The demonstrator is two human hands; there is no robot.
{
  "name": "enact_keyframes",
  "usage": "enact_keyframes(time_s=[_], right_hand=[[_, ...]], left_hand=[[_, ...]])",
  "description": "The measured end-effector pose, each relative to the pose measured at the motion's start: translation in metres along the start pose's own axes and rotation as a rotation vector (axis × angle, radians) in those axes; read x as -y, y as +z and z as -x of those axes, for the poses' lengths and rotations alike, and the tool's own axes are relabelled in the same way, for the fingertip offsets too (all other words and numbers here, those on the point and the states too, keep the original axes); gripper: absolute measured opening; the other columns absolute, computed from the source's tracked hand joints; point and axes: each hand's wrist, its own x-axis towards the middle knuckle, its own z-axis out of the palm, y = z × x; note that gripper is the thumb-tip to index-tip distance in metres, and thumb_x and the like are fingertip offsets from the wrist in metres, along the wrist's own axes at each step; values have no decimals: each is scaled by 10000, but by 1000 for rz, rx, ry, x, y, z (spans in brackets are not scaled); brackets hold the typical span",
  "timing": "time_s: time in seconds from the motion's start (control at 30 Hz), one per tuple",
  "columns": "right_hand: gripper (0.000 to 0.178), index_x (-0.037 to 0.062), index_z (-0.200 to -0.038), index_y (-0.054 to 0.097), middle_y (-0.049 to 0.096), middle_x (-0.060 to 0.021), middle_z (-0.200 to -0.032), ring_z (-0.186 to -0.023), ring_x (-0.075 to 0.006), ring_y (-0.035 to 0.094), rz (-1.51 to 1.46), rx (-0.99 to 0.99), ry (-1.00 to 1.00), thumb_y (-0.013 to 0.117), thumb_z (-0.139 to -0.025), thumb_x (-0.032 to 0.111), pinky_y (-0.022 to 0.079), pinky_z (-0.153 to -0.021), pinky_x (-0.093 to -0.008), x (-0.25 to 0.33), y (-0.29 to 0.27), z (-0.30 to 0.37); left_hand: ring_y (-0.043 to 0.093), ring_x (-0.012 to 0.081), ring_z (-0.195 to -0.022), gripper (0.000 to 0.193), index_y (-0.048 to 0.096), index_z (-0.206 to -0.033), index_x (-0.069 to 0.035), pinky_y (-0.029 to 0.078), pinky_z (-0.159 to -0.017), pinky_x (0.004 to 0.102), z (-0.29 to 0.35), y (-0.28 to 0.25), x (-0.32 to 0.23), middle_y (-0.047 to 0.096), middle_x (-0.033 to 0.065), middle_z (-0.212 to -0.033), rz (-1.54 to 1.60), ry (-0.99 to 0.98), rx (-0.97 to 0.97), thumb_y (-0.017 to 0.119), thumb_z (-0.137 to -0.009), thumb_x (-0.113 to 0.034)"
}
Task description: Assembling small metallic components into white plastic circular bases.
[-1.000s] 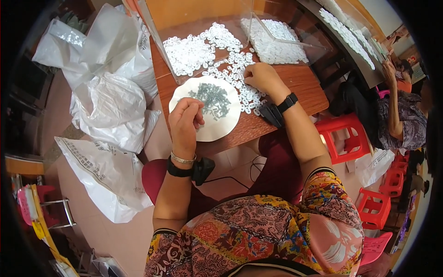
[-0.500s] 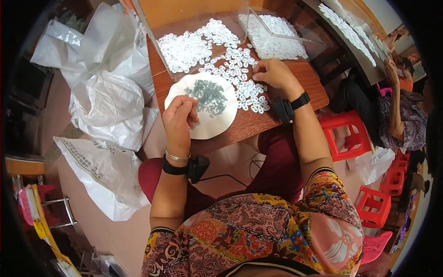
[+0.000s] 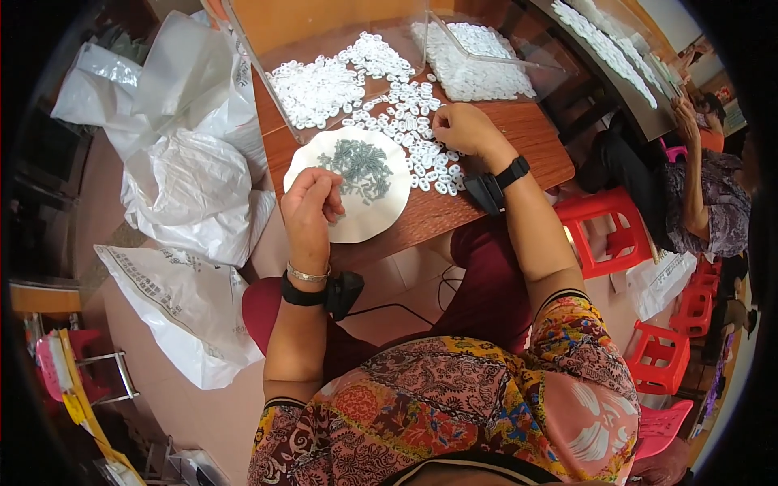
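Observation:
A white plate [image 3: 379, 217] with a wavy rim stands at the table's near left corner, holding a heap of small grey screws [image 3: 356, 166]. Over its left edge is my left hand [image 3: 309, 206], fingers curled into a pinch; whatever they grip is too small to make out. Small white oval plastic pieces with holes [image 3: 409, 117] lie scattered beyond the plate and to its right. My right hand [image 3: 470, 131] is at the right side of this scatter, its fingertips pinched together. What is between them, if anything, is hidden.
Denser piles of white pieces [image 3: 316, 91] lie farther back inside a clear-walled box [image 3: 531, 61]. Large white sacks [image 3: 190, 194] stand on the floor at left. Red stools [image 3: 604, 231] are on the right, where another person [image 3: 709, 194] sits beside a second table.
My right hand has shifted slightly left over the white pieces, its fingers curled more tightly. The left hand stays above the plate. The whole view has moved a little.

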Motion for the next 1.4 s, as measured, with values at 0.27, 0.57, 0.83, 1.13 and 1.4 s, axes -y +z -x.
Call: enact_keyframes(time_s=[0.27,0.57,0.83,1.13,1.4], right_hand=[[193,86,-793,672,661,-131,-780,-773,-307,630,-77,-10,56,665,-702,256,484,-696,-393,3,4,4],[138,60,-760,645,637,-134,-715,-674,-302,610,-170,-126,15,658,-726,193,470,-626,-383,4,9,-1],[105,17,-847,655,636,-54,-788,-697,-125,566,-757,-51,-288,685,-780,93,463,-629,-277,85,-6,25],[120,65,-826,656,612,-55,-785,-752,-228,608,-549,-131,-679,703,-716,67,490,-646,-314,120,7,40],[147,44,-855,659,632,-71,-806,-751,-231,628,-485,-163,-676,701,-713,44,503,-643,-304,131,10,45]], left_hand=[[450,55,-509,201,608,-816,-6,309,-462,178,2,-1,1,519,-8,-610,10,0,-5,503,-888,-162],[460,60,-515,206,612,-821,-4,320,-468,181,1,-3,-2,522,-6,-620,-2,14,-2,507,-886,-168],[482,69,-541,248,618,-861,-18,332,-479,188,1,-4,-5,528,-4,-637,-62,-17,52,471,-906,-212],[518,97,-560,296,576,-890,-32,370,-492,208,5,2,-7,548,22,-675,107,-162,256,408,-938,-271],[520,93,-559,154,544,-812,-58,380,-496,202,3,-4,-7,541,11,-657,77,-170,206,467,-878,-174]])
